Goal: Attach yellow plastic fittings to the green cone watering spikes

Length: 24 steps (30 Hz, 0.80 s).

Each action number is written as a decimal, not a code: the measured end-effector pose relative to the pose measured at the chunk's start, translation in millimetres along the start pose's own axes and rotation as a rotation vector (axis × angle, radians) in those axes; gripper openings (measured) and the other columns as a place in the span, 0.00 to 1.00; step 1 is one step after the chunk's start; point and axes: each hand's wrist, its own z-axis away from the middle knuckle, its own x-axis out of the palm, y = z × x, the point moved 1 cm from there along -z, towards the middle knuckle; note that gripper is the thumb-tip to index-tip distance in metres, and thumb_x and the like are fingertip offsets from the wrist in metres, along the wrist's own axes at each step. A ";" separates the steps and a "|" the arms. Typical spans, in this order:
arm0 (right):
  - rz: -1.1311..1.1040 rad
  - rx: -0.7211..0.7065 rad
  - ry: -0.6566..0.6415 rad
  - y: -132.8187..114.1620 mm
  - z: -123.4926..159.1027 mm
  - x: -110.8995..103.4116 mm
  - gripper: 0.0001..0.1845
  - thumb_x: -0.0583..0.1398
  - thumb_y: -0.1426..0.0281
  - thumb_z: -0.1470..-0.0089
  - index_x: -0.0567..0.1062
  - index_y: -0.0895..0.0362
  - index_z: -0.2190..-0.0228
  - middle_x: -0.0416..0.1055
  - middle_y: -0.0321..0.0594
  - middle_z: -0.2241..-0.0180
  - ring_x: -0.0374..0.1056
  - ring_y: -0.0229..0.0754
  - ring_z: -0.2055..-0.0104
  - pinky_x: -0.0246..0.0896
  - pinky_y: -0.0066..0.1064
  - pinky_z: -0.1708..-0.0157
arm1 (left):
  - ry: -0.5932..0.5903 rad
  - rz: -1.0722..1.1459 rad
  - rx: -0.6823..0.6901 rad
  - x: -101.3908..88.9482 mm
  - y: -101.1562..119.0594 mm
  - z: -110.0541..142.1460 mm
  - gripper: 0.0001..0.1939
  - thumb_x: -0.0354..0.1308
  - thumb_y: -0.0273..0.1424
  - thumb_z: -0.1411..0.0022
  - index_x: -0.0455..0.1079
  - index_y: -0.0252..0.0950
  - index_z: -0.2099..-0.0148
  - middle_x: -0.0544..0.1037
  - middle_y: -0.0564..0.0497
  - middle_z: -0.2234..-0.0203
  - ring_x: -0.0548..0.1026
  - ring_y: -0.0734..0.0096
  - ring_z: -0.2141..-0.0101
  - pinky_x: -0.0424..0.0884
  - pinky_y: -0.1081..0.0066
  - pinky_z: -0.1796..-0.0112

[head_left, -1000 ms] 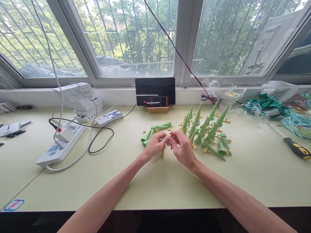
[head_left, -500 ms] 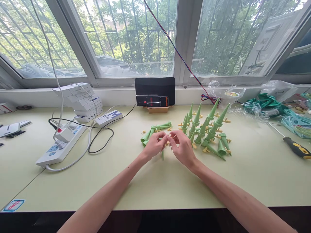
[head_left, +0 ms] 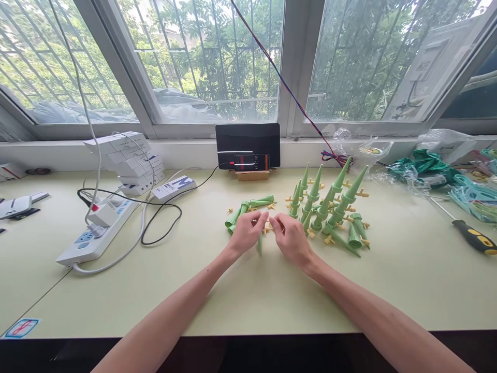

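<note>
My left hand (head_left: 245, 232) is curled around a green plastic spike (head_left: 260, 248) whose tip points down below the fingers. My right hand (head_left: 291, 235) pinches a small yellow piece (head_left: 267, 228) at the spike's upper end, fingertips nearly touching those of the left. Both hands hover just over the pale green table (head_left: 217, 290). To the right lies a pile of green spikes (head_left: 330, 210) with yellow pegs, some stacked and pointing up. A smaller group of green spikes (head_left: 248, 207) lies just behind my left hand.
A white power strip (head_left: 97, 228) with cables and stacked white boxes (head_left: 124, 160) are at the left. A phone (head_left: 251, 162) leans on a dark panel at the back. A yellow-black screwdriver (head_left: 473, 237) and plastic bags (head_left: 423, 168) lie at the right.
Both hands have sunk slightly toward the table and their fingertips shifted a little around the spike's top. Nothing else has moved.
</note>
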 end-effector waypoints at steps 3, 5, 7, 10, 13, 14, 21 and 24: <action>0.022 0.006 0.005 -0.2 0.2 -0.1 0.18 0.51 0.64 0.34 0.64 0.55 0.76 0.63 0.34 0.79 0.57 0.37 0.77 0.52 0.29 0.75 | 0.075 -0.113 0.062 -0.7 0.9 0.5 0.21 0.50 0.41 0.34 0.58 0.36 0.77 0.62 0.55 0.82 0.59 0.76 0.80 0.57 0.72 0.77; 0.028 0.007 0.000 -0.5 0.2 -0.2 0.17 0.51 0.65 0.35 0.65 0.55 0.76 0.63 0.34 0.79 0.57 0.37 0.77 0.52 0.29 0.75 | 0.089 -0.166 0.116 -0.6 1.1 0.8 0.15 0.51 0.37 0.35 0.64 0.36 0.73 0.70 0.53 0.77 0.65 0.74 0.76 0.62 0.72 0.74; 0.029 0.010 -0.007 -0.8 -0.1 -0.4 0.17 0.51 0.65 0.35 0.65 0.55 0.75 0.64 0.34 0.78 0.58 0.37 0.76 0.52 0.29 0.74 | 0.084 -0.186 0.147 -0.2 0.6 1.0 0.11 0.51 0.34 0.35 0.68 0.37 0.68 0.74 0.51 0.72 0.69 0.72 0.72 0.65 0.72 0.72; 0.026 0.013 -0.013 -1.3 -0.3 -0.6 0.15 0.52 0.66 0.36 0.66 0.55 0.75 0.65 0.35 0.78 0.58 0.37 0.76 0.52 0.29 0.74 | 0.085 -0.196 0.146 0.1 -0.6 1.3 0.09 0.50 0.33 0.35 0.69 0.37 0.66 0.75 0.51 0.70 0.70 0.72 0.71 0.66 0.72 0.71; 0.024 0.013 -0.008 -0.5 -0.1 -0.4 0.14 0.52 0.67 0.36 0.68 0.56 0.73 0.67 0.36 0.76 0.60 0.38 0.75 0.54 0.29 0.73 | 0.091 -0.219 0.129 -0.5 -2.1 1.1 0.08 0.50 0.31 0.36 0.70 0.37 0.64 0.76 0.50 0.69 0.71 0.71 0.70 0.67 0.71 0.70; 0.026 0.013 -0.003 0.1 0.0 -0.3 0.13 0.52 0.68 0.36 0.68 0.56 0.72 0.67 0.36 0.75 0.60 0.38 0.74 0.54 0.30 0.73 | 0.085 -0.235 0.125 -0.7 -2.8 0.9 0.08 0.51 0.31 0.36 0.70 0.37 0.64 0.76 0.50 0.69 0.71 0.70 0.70 0.67 0.71 0.70; 0.088 0.039 0.004 5.7 -0.1 0.7 0.11 0.51 0.70 0.37 0.69 0.56 0.70 0.67 0.39 0.73 0.62 0.40 0.73 0.56 0.31 0.71 | 0.004 -0.293 0.123 0.6 -11.4 0.8 0.07 0.53 0.31 0.37 0.71 0.37 0.63 0.72 0.49 0.68 0.70 0.71 0.71 0.69 0.69 0.69; 0.106 0.050 -0.013 6.2 -0.2 1.1 0.10 0.51 0.71 0.38 0.69 0.56 0.70 0.68 0.39 0.72 0.62 0.41 0.72 0.57 0.31 0.70 | 0.005 -0.297 0.115 2.1 -12.6 1.6 0.06 0.53 0.30 0.37 0.71 0.37 0.64 0.71 0.50 0.68 0.70 0.71 0.72 0.69 0.70 0.69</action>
